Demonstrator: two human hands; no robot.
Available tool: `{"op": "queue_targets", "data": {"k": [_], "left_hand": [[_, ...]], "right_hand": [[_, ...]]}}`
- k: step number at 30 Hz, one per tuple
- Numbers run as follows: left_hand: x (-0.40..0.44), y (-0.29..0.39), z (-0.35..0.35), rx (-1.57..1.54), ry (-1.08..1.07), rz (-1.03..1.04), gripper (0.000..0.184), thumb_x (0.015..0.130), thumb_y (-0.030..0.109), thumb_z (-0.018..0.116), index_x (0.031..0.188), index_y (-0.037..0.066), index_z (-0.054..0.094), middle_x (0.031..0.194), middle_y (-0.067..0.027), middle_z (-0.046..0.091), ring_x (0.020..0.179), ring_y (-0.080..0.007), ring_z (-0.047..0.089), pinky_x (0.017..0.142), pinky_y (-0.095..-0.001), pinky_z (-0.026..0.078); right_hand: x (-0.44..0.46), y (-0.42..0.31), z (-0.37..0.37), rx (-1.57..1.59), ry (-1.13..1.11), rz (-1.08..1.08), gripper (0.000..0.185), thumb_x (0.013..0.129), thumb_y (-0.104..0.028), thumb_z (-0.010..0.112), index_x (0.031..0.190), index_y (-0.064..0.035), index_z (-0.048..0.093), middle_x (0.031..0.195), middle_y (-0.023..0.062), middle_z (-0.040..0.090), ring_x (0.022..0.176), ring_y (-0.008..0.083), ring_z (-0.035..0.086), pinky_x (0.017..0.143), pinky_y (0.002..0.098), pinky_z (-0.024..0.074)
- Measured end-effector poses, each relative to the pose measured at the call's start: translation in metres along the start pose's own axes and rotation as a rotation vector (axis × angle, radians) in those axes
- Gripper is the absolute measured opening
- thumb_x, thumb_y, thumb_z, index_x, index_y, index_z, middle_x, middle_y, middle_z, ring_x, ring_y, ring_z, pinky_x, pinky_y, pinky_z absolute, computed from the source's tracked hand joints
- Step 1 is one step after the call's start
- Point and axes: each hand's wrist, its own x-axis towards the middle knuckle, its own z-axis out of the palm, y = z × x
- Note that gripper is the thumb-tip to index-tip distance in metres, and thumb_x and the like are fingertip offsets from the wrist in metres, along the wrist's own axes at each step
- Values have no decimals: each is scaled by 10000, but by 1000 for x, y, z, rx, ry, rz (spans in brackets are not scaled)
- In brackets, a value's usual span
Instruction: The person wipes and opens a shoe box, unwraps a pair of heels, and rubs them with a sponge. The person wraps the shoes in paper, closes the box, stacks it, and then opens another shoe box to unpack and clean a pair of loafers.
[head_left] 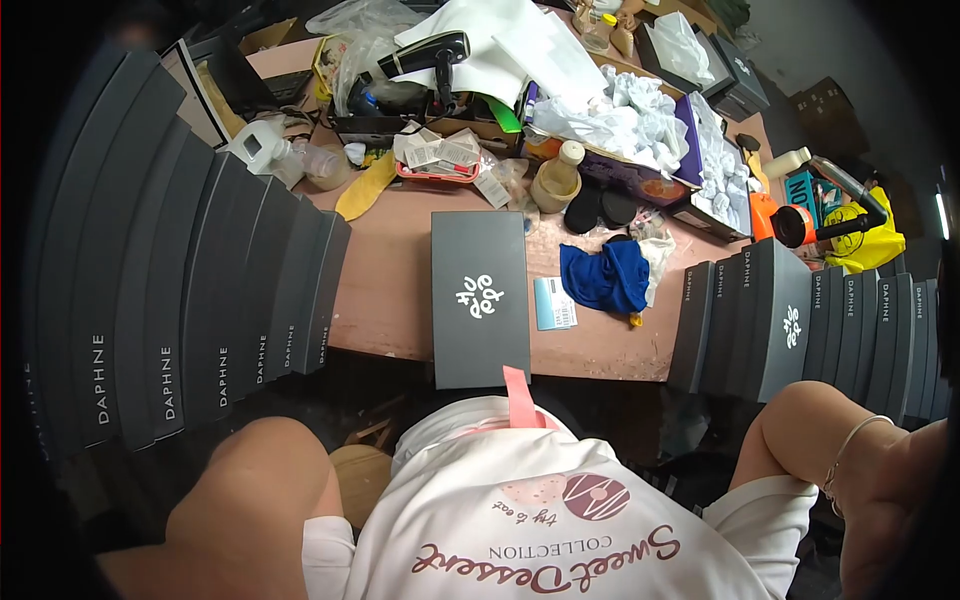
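Note:
My right arm bends up at the right, a thin bracelet (838, 462) round its wrist. Part of my right hand (890, 500) shows at the dark right edge, close to the camera, its fingers cut off from sight. My left arm (255, 475) is bent too, and its hand lies outside the picture. A closed dark grey shoe box (478, 300) with white lettering rests on the table in front of me, touched by neither visible arm. Beside it are a small blue-and-white card (555, 304) and a crumpled blue cloth (606, 276).
Dark box stacks (200, 290) rise at the left, with more boxes (765, 330) at the right. Along the back are a hair dryer (425, 57), a bottle (557, 180), a red tray (438, 172) of labels and a carton (620, 160) of crumpled white paper.

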Motion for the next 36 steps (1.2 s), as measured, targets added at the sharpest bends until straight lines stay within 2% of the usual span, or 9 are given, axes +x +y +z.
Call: {"op": "queue_targets", "data": {"k": [8, 19, 36], "left_hand": [[-20, -8, 20, 7, 31, -39, 241, 910, 292, 557, 1107, 176, 479, 887, 5, 561, 627, -116, 455, 596, -245, 404], [36, 19, -3, 3, -23, 77, 283, 911, 282, 558, 1163, 184, 475, 886, 10, 572, 619, -104, 452, 595, -231, 401], [19, 16, 13, -47, -28, 58, 356, 911, 267, 560, 1248, 196, 469, 884, 18, 588, 608, -87, 446, 593, -210, 395]], "right_hand": [[0, 2, -7, -11, -23, -28, 414, 885, -332, 587, 1214, -102, 484, 1107, 78, 528, 881, 187, 447, 759, 257, 361], [6, 1, -22, -16, -17, -25, 415, 887, -323, 584, 1228, -115, 473, 1103, 74, 538, 861, 181, 456, 748, 249, 370], [11, -10, -24, -23, -35, -26, 419, 890, -311, 581, 1249, -134, 456, 1097, 67, 555, 830, 173, 469, 730, 237, 385]]}}
